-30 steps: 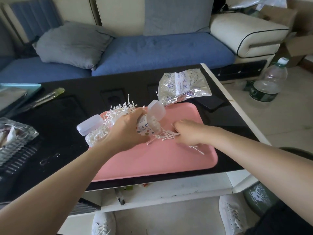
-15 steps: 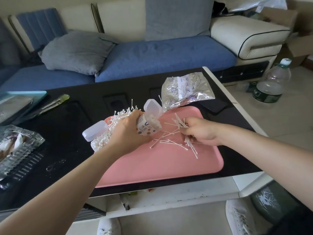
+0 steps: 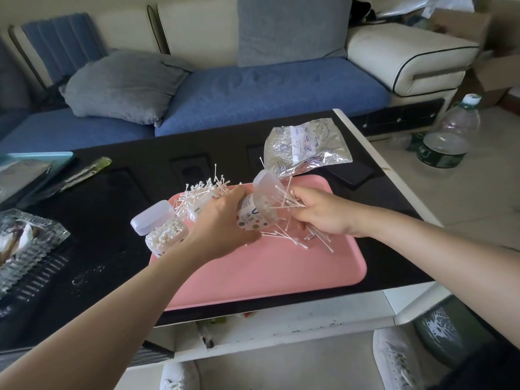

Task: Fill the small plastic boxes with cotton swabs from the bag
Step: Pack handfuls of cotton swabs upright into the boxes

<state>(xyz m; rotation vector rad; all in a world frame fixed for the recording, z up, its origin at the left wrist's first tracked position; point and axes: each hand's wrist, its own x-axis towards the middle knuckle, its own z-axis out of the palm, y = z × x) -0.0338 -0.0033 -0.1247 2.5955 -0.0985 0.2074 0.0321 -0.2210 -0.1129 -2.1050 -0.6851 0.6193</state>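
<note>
My left hand (image 3: 222, 220) grips a small clear plastic box (image 3: 257, 213), tilted above the pink tray (image 3: 270, 271) with its hinged lid open toward the right. My right hand (image 3: 323, 211) pinches a bunch of cotton swabs (image 3: 287, 199) whose tips reach the box's mouth. Loose swabs (image 3: 292, 239) lie on the tray under both hands. A second box (image 3: 166, 235), packed full of swabs with its lid flipped open, stands at the tray's left edge. Another heap of swabs (image 3: 201, 191) sits behind my left hand. The crinkled clear bag (image 3: 305, 149) lies beyond the tray.
The tray rests on a black table (image 3: 107, 209) whose right edge is white. A glass dish (image 3: 25, 249) and a teal tray (image 3: 31, 164) are at the left. A blue sofa stands behind, and a water bottle (image 3: 447, 136) is on the floor at the right.
My right hand lifted its bunch of swabs off the tray and brought it left and up to the open mouth of the box. My left hand tilted the box toward it.
</note>
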